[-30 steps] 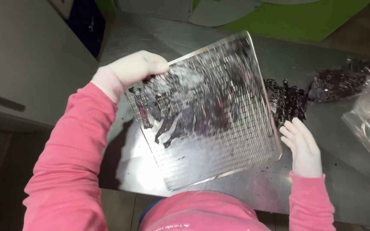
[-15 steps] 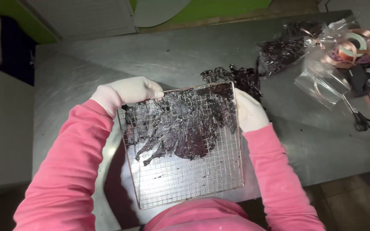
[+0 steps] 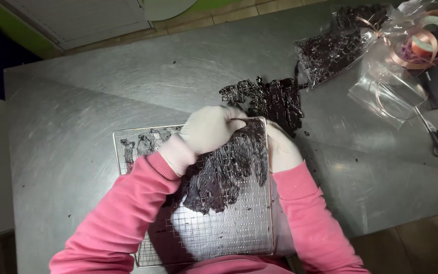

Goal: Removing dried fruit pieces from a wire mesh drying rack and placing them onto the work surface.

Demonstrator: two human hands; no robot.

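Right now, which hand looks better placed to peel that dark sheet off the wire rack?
Probably the left hand: it rests on the dark sheet at its top edge. The right hand sits at the wire rack side.

Both hands gloved white, pink sleeves, arms reaching in from bottom of view.

Left hand [image 3: 210, 130]: palm down, fingers curled forward and pressed flat, wrist bent, forearm angled up-right from lower left. Right hand [image 3: 281, 148]: just beside the left, partly hidden, fingers out of sight; forearm angled up-left from lower right.
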